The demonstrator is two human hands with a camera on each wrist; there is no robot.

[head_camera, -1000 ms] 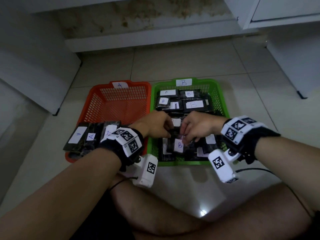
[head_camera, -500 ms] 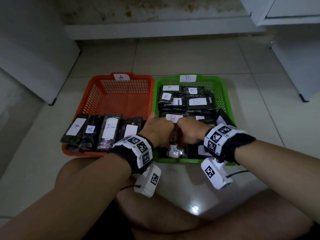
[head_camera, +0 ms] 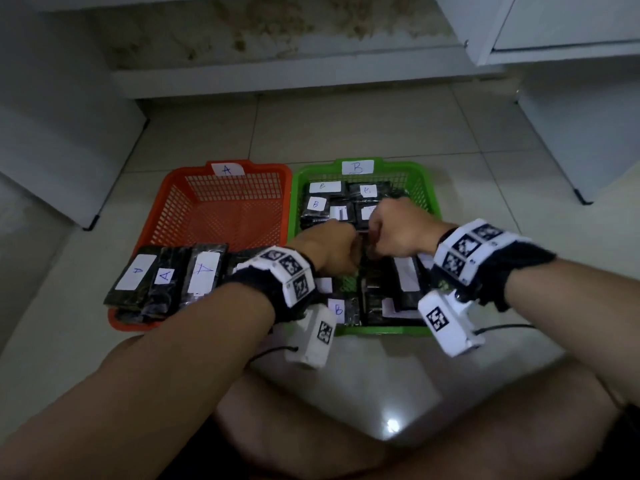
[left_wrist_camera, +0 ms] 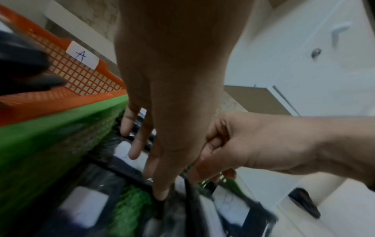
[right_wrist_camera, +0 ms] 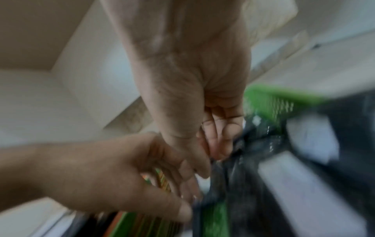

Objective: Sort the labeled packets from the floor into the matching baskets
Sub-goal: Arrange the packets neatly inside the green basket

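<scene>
Green plastic basket on the right with a "B" tag, orange basket on the left with an "A" tag, sitting side by side and touching on the tiled floor, so that's two baskets, and the tags are presumably there so each packet goes to its letter. Both hands are over the middle of the green one, nearly knuckle to knuckle. The left hand reaches down with fingers mostly straight, tips on a dark packet, while the right hand has its fingers curled and seems to be pinching the edge of that same packet; the right wrist view is pretty blurred, so the exact grip is hard to make out. Looks like the person is tucking or straightening a B packet so it sits neatly with the rest, though that's a guess. Counting: at the far end of the green basket about five white-labelled packets show, plus at least three more near the front, partly hidden by the wrists. The orange basket holds three clearly labelled A packets lined up along its near edge, and at least one more is hidden behind the left wrist. No loose packets show on the floor, so the sorting seems nearly done.
</scene>
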